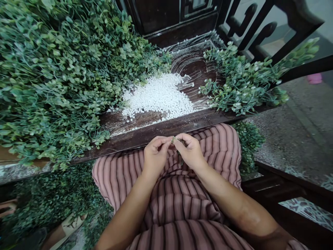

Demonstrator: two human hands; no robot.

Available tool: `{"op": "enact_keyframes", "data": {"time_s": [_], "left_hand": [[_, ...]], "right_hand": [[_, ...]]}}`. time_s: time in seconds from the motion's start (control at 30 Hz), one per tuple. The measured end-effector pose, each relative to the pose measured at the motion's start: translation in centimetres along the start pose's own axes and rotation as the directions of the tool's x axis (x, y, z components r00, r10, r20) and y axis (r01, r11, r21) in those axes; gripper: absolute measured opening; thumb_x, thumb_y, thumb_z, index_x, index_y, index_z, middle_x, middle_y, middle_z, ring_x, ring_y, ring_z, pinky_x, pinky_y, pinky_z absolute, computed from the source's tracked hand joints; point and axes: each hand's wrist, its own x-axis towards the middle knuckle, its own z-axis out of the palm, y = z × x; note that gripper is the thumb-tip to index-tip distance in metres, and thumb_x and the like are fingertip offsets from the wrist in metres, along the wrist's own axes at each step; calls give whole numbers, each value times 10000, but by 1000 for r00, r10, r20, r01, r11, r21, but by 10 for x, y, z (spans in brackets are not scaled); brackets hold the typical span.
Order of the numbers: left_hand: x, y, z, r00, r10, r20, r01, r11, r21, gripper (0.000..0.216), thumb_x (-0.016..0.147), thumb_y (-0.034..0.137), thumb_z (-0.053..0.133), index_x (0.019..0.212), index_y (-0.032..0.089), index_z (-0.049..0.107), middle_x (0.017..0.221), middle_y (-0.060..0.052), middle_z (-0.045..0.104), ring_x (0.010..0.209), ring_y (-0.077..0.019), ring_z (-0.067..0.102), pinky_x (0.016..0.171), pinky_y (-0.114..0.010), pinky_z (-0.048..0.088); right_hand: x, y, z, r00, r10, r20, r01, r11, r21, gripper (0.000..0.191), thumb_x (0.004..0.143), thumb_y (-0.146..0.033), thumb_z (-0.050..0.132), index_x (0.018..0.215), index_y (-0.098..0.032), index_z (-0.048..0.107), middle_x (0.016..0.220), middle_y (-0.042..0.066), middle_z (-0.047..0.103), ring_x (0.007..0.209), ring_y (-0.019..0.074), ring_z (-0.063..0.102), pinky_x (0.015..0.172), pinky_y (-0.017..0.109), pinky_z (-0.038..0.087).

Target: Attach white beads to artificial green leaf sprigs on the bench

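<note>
Above my striped lap, my left hand (155, 154) and my right hand (191, 152) meet at the fingertips. A small green artificial sprig (173, 139) shows between them; my right thumb and forefinger pinch it, and part of its stem hangs below that hand. My left thumb and forefinger are closed at the sprig's tip, but whatever they hold is too small to make out. Just beyond my hands, a pile of small white beads (158, 97) lies spread on the dark wooden bench seat (145, 133).
A large heap of artificial greenery (59, 76) covers the bench's left side. White-tipped sprigs (241, 80) lie at the right, by the carved wooden armrest (260, 31). More greenery (65, 191) is on the floor, near another person's sandalled foot (69, 225).
</note>
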Motion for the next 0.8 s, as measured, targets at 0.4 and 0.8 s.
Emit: {"op": "enact_keyframes", "data": {"time_s": [0.4,0.8], "left_hand": [[4,7,-4,967,-253,31,254,947,-196,93,616,211,688,692,160,705,587,4,643,525,-74,548,520,-187,465],[5,7,-3,968,-250,21,251,957,-144,96,612,217,680,676,147,692,641,-17,675,580,-103,592,605,-240,509]], "right_hand": [[0,-3,-3,993,-72,90,80,993,-85,139,747,-247,520,630,-175,542,615,-2,553,583,112,487,572,232,405],[1,-6,-3,964,-250,96,266,928,-260,167,752,-167,475,587,-180,492,572,-19,462,563,105,447,563,232,366]]}}
